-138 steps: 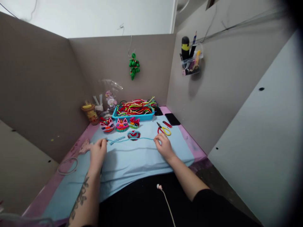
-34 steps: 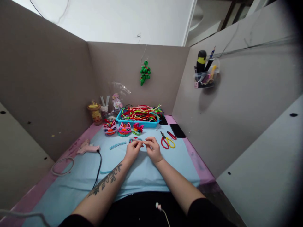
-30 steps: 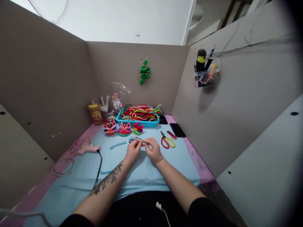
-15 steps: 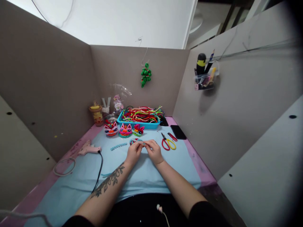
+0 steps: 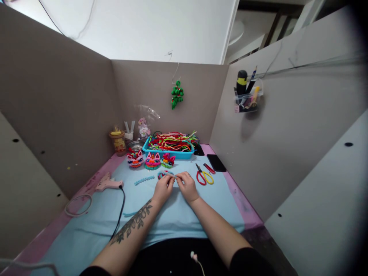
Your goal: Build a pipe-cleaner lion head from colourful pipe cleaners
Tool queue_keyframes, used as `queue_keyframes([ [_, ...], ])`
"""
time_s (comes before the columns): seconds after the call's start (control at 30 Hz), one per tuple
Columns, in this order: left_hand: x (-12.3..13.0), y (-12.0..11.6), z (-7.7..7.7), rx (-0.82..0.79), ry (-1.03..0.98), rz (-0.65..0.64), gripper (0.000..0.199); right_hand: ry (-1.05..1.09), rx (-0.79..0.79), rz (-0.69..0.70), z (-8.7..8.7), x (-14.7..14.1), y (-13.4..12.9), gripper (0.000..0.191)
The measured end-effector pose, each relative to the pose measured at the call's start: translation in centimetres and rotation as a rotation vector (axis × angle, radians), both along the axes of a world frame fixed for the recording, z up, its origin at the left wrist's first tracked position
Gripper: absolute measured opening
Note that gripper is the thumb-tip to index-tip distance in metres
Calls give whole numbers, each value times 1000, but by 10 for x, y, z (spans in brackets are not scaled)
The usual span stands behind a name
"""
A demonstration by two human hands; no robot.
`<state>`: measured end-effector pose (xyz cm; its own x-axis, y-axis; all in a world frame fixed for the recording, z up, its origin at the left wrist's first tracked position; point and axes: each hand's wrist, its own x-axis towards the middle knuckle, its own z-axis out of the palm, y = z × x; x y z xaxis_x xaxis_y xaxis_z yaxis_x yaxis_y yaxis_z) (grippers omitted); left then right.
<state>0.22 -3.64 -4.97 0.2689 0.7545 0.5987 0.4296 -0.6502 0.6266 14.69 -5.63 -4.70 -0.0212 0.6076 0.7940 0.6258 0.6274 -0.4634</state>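
Note:
My left hand (image 5: 163, 189) and my right hand (image 5: 187, 187) are closed in pinches, fingertips almost meeting above the blue cloth. Between them runs a thin pale strip (image 5: 169, 174) that looks like a chenille stem; my fingers cover much of it. Just behind my left fingertips lies a small red and blue fuzzy piece (image 5: 160, 175), partly hidden. To its left is a wavy light-blue chenille strip (image 5: 144, 180). Three fuzzy animal heads stand behind: a red and pink one (image 5: 135, 159), a pink and orange one (image 5: 152, 161) and a magenta and green one (image 5: 168, 160).
A blue tray (image 5: 172, 155) of colourful chenille stems stands at the back. Scissors (image 5: 204, 176), red-handled cutters (image 5: 209, 168) and a phone (image 5: 216, 163) lie on the right. A pink glue gun (image 5: 108, 184) with a black cord lies left. Partition walls enclose the table.
My fingertips have drawn slightly apart, so a little more of the pale strip shows between them. The view has tilted slightly; the objects on the table stay in place.

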Motion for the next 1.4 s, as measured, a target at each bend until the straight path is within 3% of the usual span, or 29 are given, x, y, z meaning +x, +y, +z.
queue_keyframes([
  [0.4, 2, 0, 3, -116, -113, -1, 19, -150, 45, -123, -1, -5, 0, 13],
  [0.73, 2, -2, 9, -176, -282, -91, 19, 8, 13, 3, -6, -4, 2, 8],
  [0.9, 1, -3, 10, -148, -279, -115, 19, 13, 18, 9, -2, -4, -1, 19],
  [1.1, 2, 0, 4, -98, -200, -77, 15, 17, 14, -17, -2, -2, 1, 10],
  [1.4, 3, -1, 3, -204, -217, -74, 15, -5, 30, -108, -4, 1, 2, 10],
])
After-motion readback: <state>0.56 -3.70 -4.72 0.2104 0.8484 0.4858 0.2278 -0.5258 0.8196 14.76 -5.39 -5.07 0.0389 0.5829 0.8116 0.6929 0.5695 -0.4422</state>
